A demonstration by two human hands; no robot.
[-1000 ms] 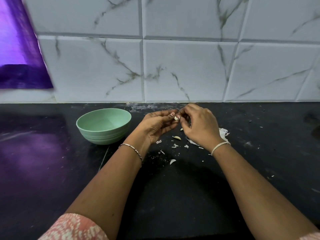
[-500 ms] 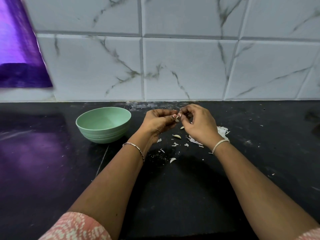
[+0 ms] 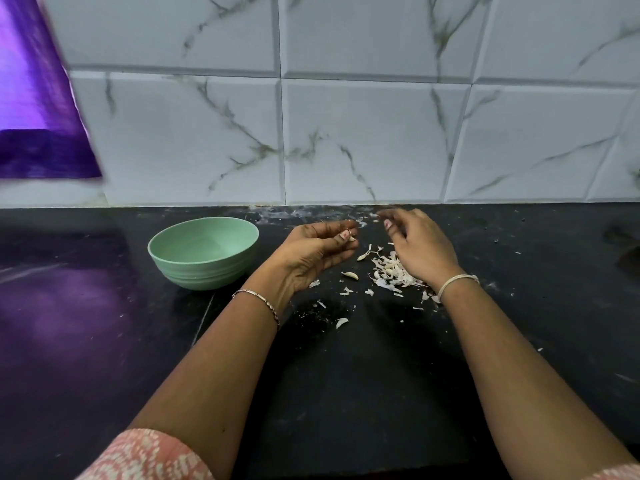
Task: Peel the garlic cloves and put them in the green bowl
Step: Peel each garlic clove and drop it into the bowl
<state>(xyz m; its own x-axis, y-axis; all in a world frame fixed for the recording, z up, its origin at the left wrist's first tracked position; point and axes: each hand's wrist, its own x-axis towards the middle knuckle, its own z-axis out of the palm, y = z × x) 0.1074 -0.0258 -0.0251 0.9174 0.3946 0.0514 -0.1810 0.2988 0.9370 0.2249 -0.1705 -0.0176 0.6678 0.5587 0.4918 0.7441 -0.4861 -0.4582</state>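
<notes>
Between the left thumb and fingertips (image 3: 346, 235) sits a small pale garlic clove (image 3: 352, 238), pinched at the end of the left hand (image 3: 313, 256), which is turned palm up above the black counter (image 3: 363, 393). The other fingers of that hand curl loosely inward. The right hand (image 3: 420, 249) hangs well apart from the left, its fingers spread and slack, holding nothing that can be seen; its fingertips are blurred.

Under and just left of the right hand lies a heap of white peels (image 3: 393, 271) on the counter. Two more cloves lie between the hands: one (image 3: 363, 256) near the left fingertips, with a thin stem trailing from it, and one (image 3: 350, 275) a little nearer the camera. Small scraps of skin are scattered around them, and a larger curled piece (image 3: 341, 322) lies closer still.

A thin bracelet (image 3: 258, 301) circles the left wrist and a pale band (image 3: 457, 282) the right. A pink patterned sleeve (image 3: 145, 455) shows at the lower left edge.

The green bowl (image 3: 204, 252) stands upright on the counter to the left of the left hand, apart from it; the part of its inside that shows holds nothing. Behind everything runs a wall of white marbled tiles (image 3: 363, 133), and a purple cloth (image 3: 38, 116) hangs at the upper left, with a purple sheen on the counter below.
</notes>
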